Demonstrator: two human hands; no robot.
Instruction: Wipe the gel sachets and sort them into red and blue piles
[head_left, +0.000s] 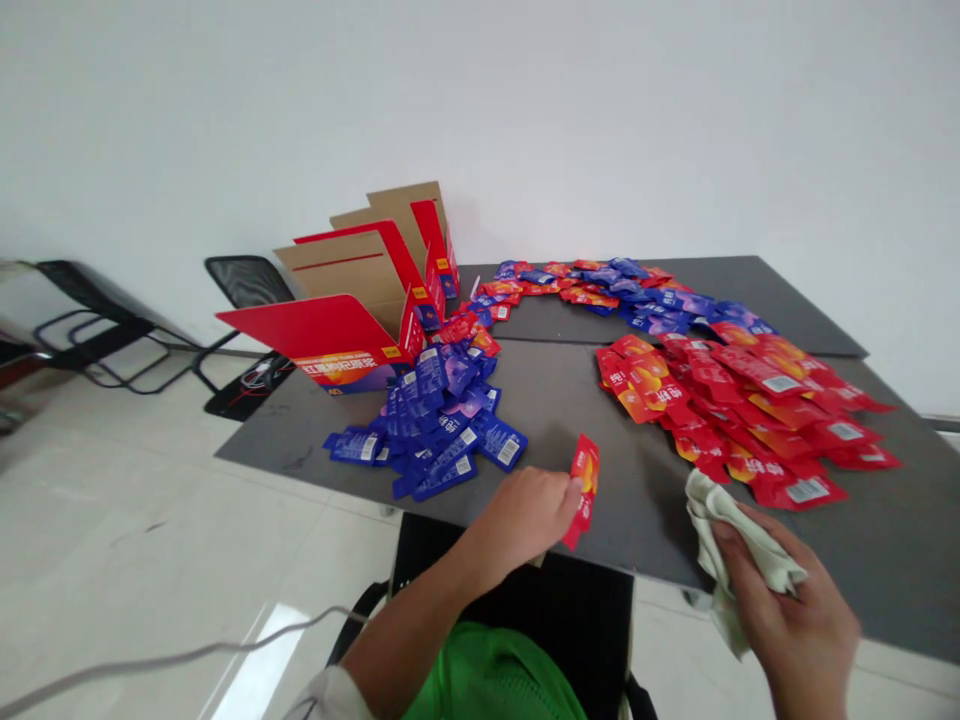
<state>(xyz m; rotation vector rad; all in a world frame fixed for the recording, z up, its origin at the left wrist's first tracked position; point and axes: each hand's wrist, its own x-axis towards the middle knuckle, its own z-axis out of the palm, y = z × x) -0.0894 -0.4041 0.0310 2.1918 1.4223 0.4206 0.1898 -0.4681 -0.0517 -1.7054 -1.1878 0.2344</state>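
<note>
Fingers of the left hand [521, 520] pinch a red sachet [585, 488], tips hidden behind it; those of the right hand [795, 610] clench a crumpled pale cloth [720, 510].

I hold one red packet [584, 490] in my left hand [521, 520] and one cloth [731, 530] in my right hand [787, 610]. One cardboard box [345, 310] sits at the far left corner of the table [540, 400], beside one blue heap [435, 420]; one red heap [735, 410] lies right, its packets too many to count.

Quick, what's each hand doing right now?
Left hand: closed, pinching a red sachet.
Right hand: closed, gripping a crumpled pale cloth.
</note>
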